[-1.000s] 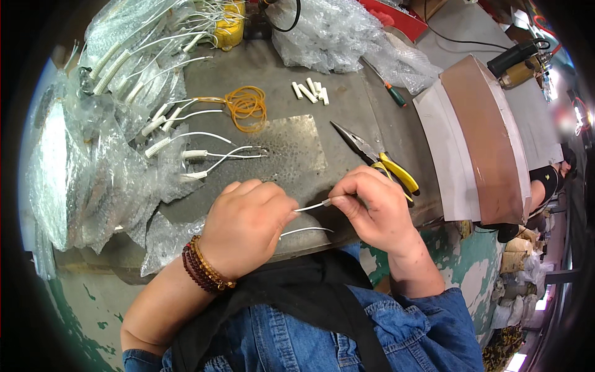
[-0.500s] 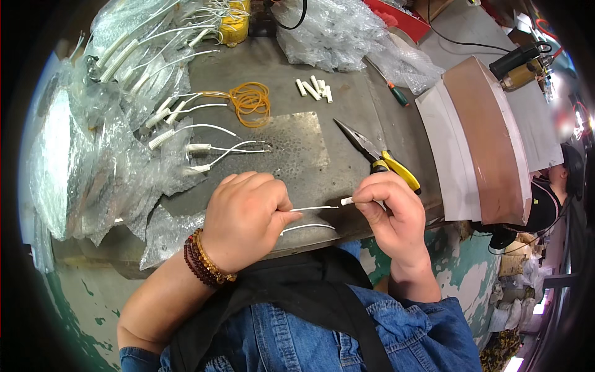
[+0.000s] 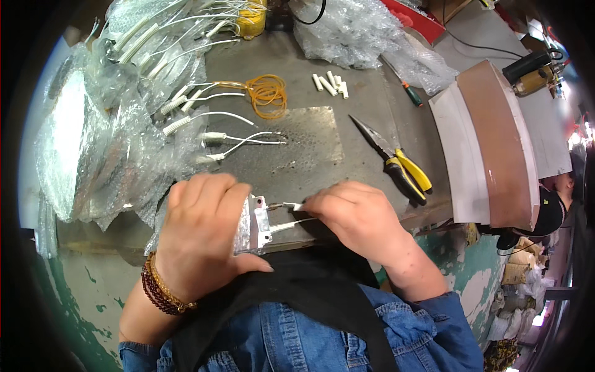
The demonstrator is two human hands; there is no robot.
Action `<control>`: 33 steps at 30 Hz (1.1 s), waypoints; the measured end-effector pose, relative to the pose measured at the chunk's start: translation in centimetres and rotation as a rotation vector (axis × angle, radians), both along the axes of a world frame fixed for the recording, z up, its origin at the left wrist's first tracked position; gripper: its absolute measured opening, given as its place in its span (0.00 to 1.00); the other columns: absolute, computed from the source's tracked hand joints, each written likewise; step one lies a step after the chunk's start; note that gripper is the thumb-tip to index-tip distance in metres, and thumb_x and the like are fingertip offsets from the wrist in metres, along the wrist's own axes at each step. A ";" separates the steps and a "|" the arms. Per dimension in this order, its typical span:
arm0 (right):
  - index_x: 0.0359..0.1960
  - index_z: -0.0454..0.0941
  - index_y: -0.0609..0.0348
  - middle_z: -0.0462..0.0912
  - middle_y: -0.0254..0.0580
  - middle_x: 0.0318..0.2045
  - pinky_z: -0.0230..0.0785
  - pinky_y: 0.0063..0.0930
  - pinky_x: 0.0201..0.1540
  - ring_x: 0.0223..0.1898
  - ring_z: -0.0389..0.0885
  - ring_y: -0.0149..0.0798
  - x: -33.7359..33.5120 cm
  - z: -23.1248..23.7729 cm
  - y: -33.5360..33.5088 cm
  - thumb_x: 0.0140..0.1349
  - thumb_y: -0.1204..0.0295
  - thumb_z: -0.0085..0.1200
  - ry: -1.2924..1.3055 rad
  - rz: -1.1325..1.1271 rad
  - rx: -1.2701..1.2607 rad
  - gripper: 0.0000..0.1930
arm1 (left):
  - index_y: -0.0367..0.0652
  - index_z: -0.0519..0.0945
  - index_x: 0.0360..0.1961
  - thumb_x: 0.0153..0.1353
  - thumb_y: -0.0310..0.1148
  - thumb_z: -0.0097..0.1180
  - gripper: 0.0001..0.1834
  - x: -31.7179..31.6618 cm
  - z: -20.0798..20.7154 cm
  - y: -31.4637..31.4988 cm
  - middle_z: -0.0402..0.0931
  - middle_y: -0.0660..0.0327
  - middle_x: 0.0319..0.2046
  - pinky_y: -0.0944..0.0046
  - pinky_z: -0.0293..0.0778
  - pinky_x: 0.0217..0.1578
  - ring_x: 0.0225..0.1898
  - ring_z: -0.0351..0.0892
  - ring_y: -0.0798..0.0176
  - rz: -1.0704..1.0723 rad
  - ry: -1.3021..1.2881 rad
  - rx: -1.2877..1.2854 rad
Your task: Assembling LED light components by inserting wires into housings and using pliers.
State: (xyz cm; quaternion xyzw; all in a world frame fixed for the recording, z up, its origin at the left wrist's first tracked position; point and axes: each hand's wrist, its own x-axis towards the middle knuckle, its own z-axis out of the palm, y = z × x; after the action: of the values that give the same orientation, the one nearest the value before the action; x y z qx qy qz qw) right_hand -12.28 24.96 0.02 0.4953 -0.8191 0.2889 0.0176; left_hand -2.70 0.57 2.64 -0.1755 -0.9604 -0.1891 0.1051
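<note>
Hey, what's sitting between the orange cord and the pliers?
In the head view, a pale plate lies between the orange cord and the pliers, with a narrow strip of grey tabletop between plate and pliers.

The wide fisheye head view looks down from close above onto the hands (image 3: 207, 232) and workbench (image 3: 273, 65).

Pliers (image 3: 390, 155) lie on the table (image 3: 378, 105) beyond the right hand (image 3: 356, 214), left of cardboard (image 3: 489, 149)
</note>
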 end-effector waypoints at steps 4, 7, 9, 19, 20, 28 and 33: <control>0.37 0.82 0.56 0.86 0.37 0.35 0.77 0.34 0.40 0.37 0.84 0.42 -0.3 1.1 -2.0 0.49 0.80 0.63 0.128 0.068 0.121 0.12 | 0.36 0.76 0.50 0.31 0.52 0.77 0.45 1.5 -2.0 -0.9 0.74 0.49 0.46 0.49 0.68 0.53 0.48 0.74 0.43 0.115 -0.071 0.005; 0.35 0.83 0.55 0.87 0.36 0.34 0.77 0.33 0.40 0.36 0.85 0.41 -0.1 1.0 -2.4 0.47 0.80 0.64 0.110 0.133 0.100 0.12 | 0.36 0.77 0.49 0.33 0.47 0.78 0.42 2.2 -1.9 -0.9 0.74 0.49 0.44 0.49 0.72 0.48 0.46 0.74 0.43 0.086 0.002 0.067; 0.34 0.83 0.55 0.87 0.37 0.34 0.77 0.33 0.39 0.37 0.86 0.41 -0.5 1.1 -2.0 0.46 0.79 0.66 -0.015 0.172 -0.039 0.11 | 0.36 0.77 0.48 0.34 0.47 0.78 0.41 2.2 -1.5 -0.7 0.74 0.50 0.44 0.50 0.73 0.47 0.45 0.75 0.43 0.076 0.020 0.093; 0.35 0.84 0.54 0.85 0.35 0.28 0.77 0.34 0.36 0.32 0.85 0.44 0.5 1.9 -1.8 0.53 0.76 0.65 -0.143 0.126 -0.175 0.07 | 0.38 0.76 0.56 0.36 0.39 0.76 0.42 2.3 0.6 -0.6 0.73 0.53 0.47 0.54 0.74 0.48 0.46 0.76 0.48 -0.085 -0.051 0.106; 0.36 0.85 0.56 0.85 0.36 0.28 0.77 0.34 0.35 0.31 0.85 0.43 0.2 2.6 -0.7 0.54 0.78 0.64 -0.050 0.065 -0.147 0.08 | 0.38 0.76 0.56 0.36 0.39 0.76 0.42 2.5 0.4 -0.9 0.73 0.53 0.47 0.54 0.74 0.48 0.46 0.76 0.48 -0.081 -0.049 0.102; 0.45 0.83 0.60 0.84 0.44 0.37 0.78 0.31 0.39 0.37 0.85 0.44 1.6 4.8 -1.6 0.55 0.77 0.68 -0.075 0.083 -0.269 0.15 | 0.34 0.70 0.57 0.42 0.48 0.70 0.44 2.3 -0.5 -2.3 0.75 0.53 0.50 0.65 0.79 0.38 0.38 0.80 0.63 -0.106 -0.626 1.921; 0.45 0.83 0.60 0.81 0.42 0.36 0.77 0.31 0.36 0.34 0.83 0.41 4.3 5.1 -6.8 0.46 0.75 0.75 -0.266 0.229 -0.421 0.22 | 0.34 0.69 0.61 0.46 0.48 0.70 0.44 2.3 -0.9 0.0 0.76 0.52 0.51 0.61 0.78 0.50 0.46 0.81 0.61 -0.133 -0.718 1.956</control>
State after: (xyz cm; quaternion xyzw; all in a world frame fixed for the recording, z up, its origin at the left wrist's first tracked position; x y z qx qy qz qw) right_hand -7.99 18.17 5.11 0.5279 -0.6746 0.5156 -0.0204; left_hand -0.38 0.53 1.76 0.0001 -0.3515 -0.9307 -0.1010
